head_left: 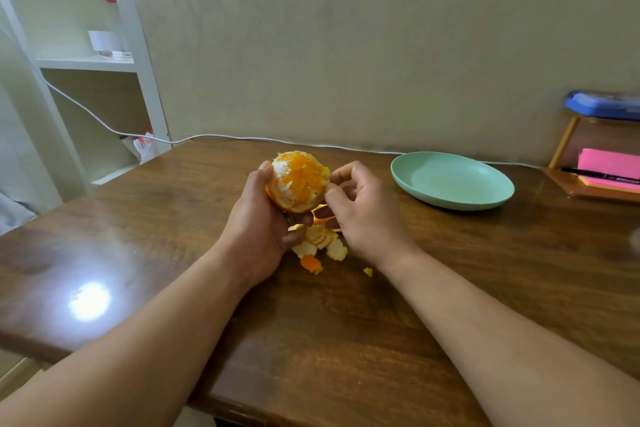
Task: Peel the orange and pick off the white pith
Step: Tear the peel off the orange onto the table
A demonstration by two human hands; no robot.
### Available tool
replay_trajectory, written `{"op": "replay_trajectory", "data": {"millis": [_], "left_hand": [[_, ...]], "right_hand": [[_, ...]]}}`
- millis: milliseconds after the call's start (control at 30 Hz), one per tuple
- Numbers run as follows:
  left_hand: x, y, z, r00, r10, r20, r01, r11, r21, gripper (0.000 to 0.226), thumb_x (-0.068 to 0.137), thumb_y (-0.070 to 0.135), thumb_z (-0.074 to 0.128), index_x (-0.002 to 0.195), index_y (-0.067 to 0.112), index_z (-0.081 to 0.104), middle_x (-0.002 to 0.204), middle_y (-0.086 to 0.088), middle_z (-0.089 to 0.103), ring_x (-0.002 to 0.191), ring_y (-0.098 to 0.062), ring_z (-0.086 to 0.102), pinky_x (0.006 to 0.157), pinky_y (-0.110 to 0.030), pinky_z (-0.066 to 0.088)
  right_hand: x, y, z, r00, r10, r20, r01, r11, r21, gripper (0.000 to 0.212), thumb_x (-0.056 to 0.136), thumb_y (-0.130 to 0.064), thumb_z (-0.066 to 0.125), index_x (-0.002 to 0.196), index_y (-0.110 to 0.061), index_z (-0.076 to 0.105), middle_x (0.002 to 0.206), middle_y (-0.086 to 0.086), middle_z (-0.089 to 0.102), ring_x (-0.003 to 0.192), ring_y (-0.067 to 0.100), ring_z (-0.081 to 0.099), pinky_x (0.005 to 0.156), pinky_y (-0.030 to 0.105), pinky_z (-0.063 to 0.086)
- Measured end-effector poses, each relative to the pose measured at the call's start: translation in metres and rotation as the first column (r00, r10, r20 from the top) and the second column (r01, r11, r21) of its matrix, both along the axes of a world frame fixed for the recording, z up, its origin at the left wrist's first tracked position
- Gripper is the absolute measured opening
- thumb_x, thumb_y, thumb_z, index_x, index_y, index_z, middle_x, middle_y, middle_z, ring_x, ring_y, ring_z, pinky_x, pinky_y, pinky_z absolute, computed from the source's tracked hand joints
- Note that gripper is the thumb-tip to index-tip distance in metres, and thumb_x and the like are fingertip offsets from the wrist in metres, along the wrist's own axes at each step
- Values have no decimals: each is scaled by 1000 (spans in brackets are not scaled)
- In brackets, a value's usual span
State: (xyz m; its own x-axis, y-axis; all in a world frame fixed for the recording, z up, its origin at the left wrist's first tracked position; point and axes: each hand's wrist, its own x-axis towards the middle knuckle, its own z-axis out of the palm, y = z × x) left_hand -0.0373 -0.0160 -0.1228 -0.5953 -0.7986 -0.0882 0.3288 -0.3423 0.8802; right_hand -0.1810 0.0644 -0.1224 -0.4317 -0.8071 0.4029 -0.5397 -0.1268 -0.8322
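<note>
Fingers of the left hand point(258, 218) curl round the orange point(298, 181), held above the bench point(450, 270), top mostly bare. Right hand point(360, 208) pinches a peel strip point(323, 212) at its side. Peel scraps point(320, 246) lie below; green plate point(452, 180) stands right.

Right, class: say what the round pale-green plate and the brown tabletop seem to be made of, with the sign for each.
Round pale-green plate: probably matte plastic or fibre composite; even colour, no sharp glare. Brown tabletop: wood or veneer, glossy varnish; grain streaks, bright light reflection.
</note>
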Motion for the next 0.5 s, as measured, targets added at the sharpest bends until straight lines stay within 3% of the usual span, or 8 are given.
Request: {"op": "replay_trajectory", "data": {"millis": [167, 233, 367, 500], "left_hand": [[1, -2, 0, 999, 49, -7, -49, 997, -62, 62, 107, 62, 42, 137, 11, 61, 111, -16, 69, 68, -20, 56, 45, -25, 33], [0, 0, -1, 997, 70, 18, -68, 992, -107, 60, 107, 61, 43, 134, 11, 63, 110, -17, 70, 68, -20, 58, 46, -27, 33], [-1, 9, 0, 990, 125, 59, -116, 984, -136, 50, 108, 57, 45, 122, 13, 65, 93, -10, 76, 64, -14, 68, 45, -25, 44], [0, 7, 1, 993, 117, 12, -115, 987, -113, 54, 107, 59, 45, 132, 13, 63, 96, -11, 76, 70, -20, 66, 48, -28, 44]], "right_hand": [[0, 5, 5, 965, -24, -263, 40, 998, 54, 14, 107, -42, 59, 113, -30, 62, 97, -14, 71, 83, 4, 70, 67, 25, 60], [0, 5, 6, 959, -19, -284, 49, 994, 97, 15, 106, -42, 62, 111, -28, 65, 95, -12, 72, 81, 5, 71, 64, 26, 59], [-2, 1, 3, 988, -10, -156, 27, 994, 104, 7, 102, -33, 67, 98, -27, 65, 86, -3, 76, 78, 15, 76, 67, 48, 65], [-1, -1, 1, 996, 45, 73, -50, 996, 76, 8, 104, -32, 67, 101, -25, 66, 90, -1, 78, 77, 12, 78, 63, 37, 65]]}}
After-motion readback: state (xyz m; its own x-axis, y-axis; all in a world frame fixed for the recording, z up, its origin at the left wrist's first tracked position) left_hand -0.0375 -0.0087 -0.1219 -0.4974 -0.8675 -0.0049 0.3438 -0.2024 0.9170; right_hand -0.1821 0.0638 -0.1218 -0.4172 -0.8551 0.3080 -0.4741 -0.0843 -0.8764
